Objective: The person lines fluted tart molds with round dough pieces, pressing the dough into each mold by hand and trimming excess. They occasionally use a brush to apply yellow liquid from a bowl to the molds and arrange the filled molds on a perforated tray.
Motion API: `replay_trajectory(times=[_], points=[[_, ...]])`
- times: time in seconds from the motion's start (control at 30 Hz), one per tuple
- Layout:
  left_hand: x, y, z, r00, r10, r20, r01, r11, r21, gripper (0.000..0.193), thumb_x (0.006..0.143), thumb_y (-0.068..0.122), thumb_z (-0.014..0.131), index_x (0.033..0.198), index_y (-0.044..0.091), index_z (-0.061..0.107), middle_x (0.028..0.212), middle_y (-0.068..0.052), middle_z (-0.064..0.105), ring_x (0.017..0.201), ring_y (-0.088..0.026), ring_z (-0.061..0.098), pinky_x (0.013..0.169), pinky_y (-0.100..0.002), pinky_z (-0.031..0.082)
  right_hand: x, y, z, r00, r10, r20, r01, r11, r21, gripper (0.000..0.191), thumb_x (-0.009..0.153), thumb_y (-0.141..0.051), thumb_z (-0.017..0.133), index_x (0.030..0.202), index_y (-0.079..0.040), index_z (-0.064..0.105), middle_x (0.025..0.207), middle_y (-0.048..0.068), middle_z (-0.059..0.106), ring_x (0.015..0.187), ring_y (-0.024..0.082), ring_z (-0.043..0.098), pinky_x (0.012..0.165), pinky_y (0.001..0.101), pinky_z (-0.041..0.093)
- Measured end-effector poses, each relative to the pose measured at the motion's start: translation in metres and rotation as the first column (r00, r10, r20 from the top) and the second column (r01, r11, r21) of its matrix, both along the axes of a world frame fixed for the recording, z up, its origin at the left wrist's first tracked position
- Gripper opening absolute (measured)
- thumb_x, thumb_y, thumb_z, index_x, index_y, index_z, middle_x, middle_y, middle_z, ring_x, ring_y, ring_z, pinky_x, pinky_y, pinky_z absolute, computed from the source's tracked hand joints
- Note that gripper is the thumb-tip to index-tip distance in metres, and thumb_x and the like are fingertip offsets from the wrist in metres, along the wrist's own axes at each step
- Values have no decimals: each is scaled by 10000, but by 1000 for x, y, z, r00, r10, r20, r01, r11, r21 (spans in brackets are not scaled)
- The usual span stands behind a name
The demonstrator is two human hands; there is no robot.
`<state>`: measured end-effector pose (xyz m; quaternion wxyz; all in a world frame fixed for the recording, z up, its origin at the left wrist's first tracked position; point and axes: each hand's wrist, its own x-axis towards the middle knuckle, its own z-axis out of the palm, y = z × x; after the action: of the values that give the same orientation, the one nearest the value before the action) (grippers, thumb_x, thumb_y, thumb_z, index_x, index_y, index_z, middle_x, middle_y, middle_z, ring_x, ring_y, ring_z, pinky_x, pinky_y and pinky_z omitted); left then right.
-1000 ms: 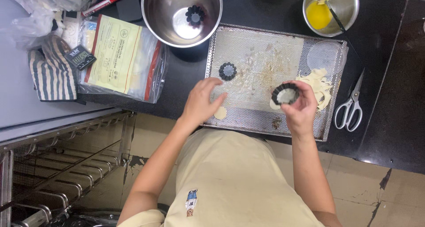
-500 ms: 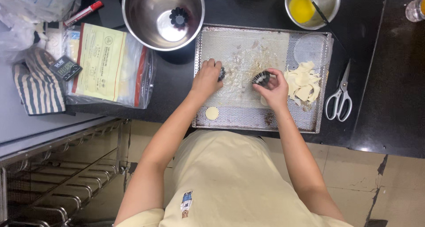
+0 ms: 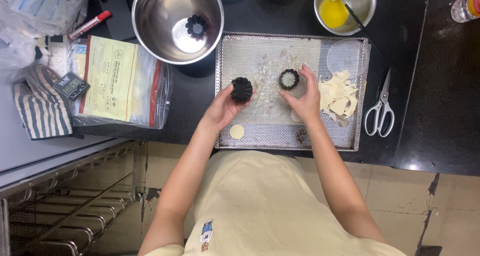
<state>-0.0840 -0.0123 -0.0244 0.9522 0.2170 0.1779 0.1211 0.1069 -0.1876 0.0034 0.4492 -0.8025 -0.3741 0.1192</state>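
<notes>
Your two hands work fluted tart moulds over the perforated baking tray [image 3: 265, 136].

Your left hand [image 3: 223, 107] holds a dark fluted mould [image 3: 242, 89], fingers curled round it, lifted just above the tray. Your right hand [image 3: 303, 97] rests half-open on the tray, fingertips touching a second fluted mould [image 3: 289, 78] just ahead of it. Pale dough scraps [image 3: 339, 97] lie just right of that hand.

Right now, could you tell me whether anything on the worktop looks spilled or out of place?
Mostly tidy. Dough offcuts lie heaped on the perforated tray, with crumbs near its front edge, and one fluted mould sits alone in the steel bowl.
</notes>
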Motion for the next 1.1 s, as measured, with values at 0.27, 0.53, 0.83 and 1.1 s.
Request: replay_trajectory(times=[0.27, 0.53, 0.83, 1.1], points=[[-1, -22, 48, 910, -244, 335, 229, 970, 86, 787, 981, 499, 673, 1465, -83, 459, 1304, -237, 629, 1125, -275, 683, 934, -375, 593, -44, 4, 122, 905, 383, 187, -412, 898, 157, 840, 597, -262, 953, 1304, -4, 581, 1323, 147, 606, 1266, 341, 573, 1109, 454, 451], [1, -31, 88, 954, -234, 186, 173, 940, 294, 742, 955, 411, 757, 1440, -85, 495, 1278, -158, 657, 1124, -235, 690, 962, -350, 581, -52, 12, 162, 881, 375, 289, -417, 904, 98, 667, 649, -190, 926, 1221, -4, 639, 1193, 144, 632, 1088, 319, 623, 947, 414, 525], [1, -34, 86, 959, -230, 168, 174, 940, 295, 696, 962, 392, 741, 1427, -73, 512, 1268, -139, 668, 1124, -203, 685, 949, -328, 579, -45, 6, 157, 887, 385, 255, -424, 898, 120, 650, 642, -204, 932, 1201, -8, 664, 1164, 141, 649, 1057, 309, 637, 919, 403, 526], [-3, -33, 73, 971, -158, 181, 134, 981, 138, 661, 1001, 345, 716, 1440, -91, 484, 1292, -150, 643, 1156, -200, 662, 1001, -377, 570, -38, -7, 143, 922, 385, 31, -382, 897, 223, 678, 690, -188, 918, 1281, -2, 642, 1263, 139, 641, 1204, 273, 637, 1074, 372, 510]])
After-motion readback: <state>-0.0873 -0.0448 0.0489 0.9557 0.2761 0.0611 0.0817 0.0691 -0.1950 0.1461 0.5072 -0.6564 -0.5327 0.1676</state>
